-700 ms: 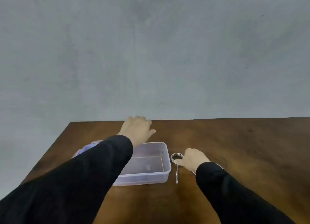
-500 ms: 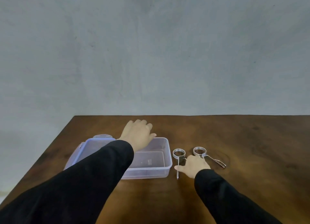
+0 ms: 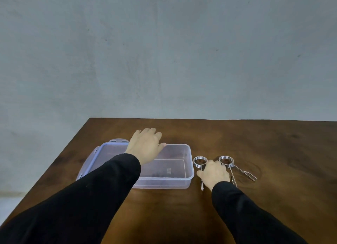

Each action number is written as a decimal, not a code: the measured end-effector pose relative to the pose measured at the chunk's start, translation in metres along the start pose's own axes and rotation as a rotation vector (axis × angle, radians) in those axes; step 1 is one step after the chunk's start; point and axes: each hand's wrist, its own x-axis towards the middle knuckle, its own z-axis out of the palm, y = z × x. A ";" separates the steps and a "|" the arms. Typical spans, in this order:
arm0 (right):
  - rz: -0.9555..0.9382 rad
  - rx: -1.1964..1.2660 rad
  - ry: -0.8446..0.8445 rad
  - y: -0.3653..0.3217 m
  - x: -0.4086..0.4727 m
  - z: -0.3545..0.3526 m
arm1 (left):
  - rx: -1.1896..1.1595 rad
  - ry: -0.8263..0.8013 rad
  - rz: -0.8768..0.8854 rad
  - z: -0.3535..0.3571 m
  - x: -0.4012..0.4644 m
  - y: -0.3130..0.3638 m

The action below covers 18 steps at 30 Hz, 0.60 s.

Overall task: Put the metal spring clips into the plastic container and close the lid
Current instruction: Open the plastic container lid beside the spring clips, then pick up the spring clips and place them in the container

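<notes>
Presently: right hand (image 3: 214, 174), fingers curled over, grasp unclear, between two coiled steel spring clips (image 3: 200, 163) (image 3: 230, 164); handles point toward desk's near edge. Left hand (image 3: 145, 147), flat, steadies clear plastic container (image 3: 182, 178).

Head view, forward and down

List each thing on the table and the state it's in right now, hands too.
Clear rectangular plastic container: open, no clips inside.
Pale purple plastic lid: off, lying left of the container.
Left metal spring clip: on the table, under the right hand.
Right metal spring clip: on the table, untouched.
Left hand: resting on the container's far rim.
Right hand: over the left clip, grasp unclear.
</notes>
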 end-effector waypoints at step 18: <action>-0.758 0.164 -0.119 -0.111 0.000 -0.090 | -0.139 -0.052 -0.271 0.087 -0.055 -0.146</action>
